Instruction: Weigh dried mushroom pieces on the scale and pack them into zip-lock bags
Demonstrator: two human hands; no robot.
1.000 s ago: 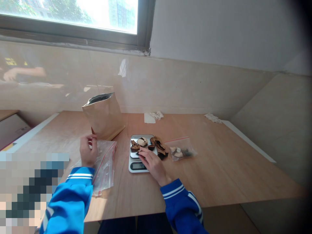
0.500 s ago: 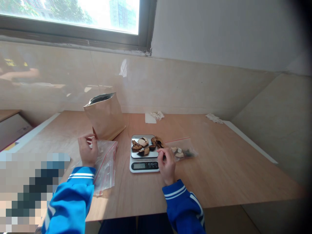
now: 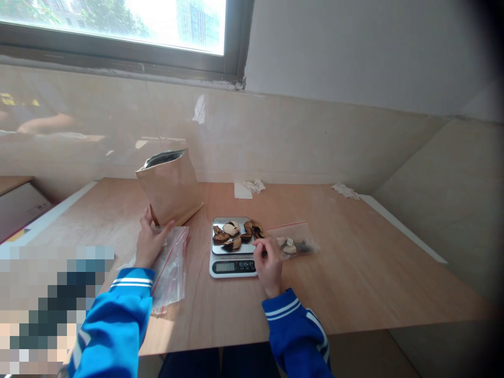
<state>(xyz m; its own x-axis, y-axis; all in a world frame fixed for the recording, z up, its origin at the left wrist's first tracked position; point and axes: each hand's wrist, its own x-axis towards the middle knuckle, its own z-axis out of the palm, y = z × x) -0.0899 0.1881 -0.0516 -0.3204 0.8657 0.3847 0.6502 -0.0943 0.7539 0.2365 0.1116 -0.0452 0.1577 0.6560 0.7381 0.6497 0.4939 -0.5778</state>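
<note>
While my left hand [image 3: 151,241] sits at the bottom corner of the paper bag [image 3: 171,189], I see its fingers spread apart, the thumb before the bag's lower edge; whether they grip it I cannot tell. The paper bag stands upright on the table [image 3: 362,273], its top gaping, and flat plastic bags [image 3: 170,273] lie just in front of it, partly under my left hand. My right hand [image 3: 270,262] is at the right edge of the scale [image 3: 232,267], thumb and fingertips drawn close together; from here I cannot tell whether they pinch anything. Brown pieces [image 3: 232,244] lie on the scale's pan [image 3: 218,249], left, right and in front of a pale piece [image 3: 231,229]. Just right of the scale lies a clear pouch [image 3: 292,231] with pale and dark contents. Farther back I have a white sheet [image 3: 242,191] beside a crumpled tissue [image 3: 256,186].
</note>
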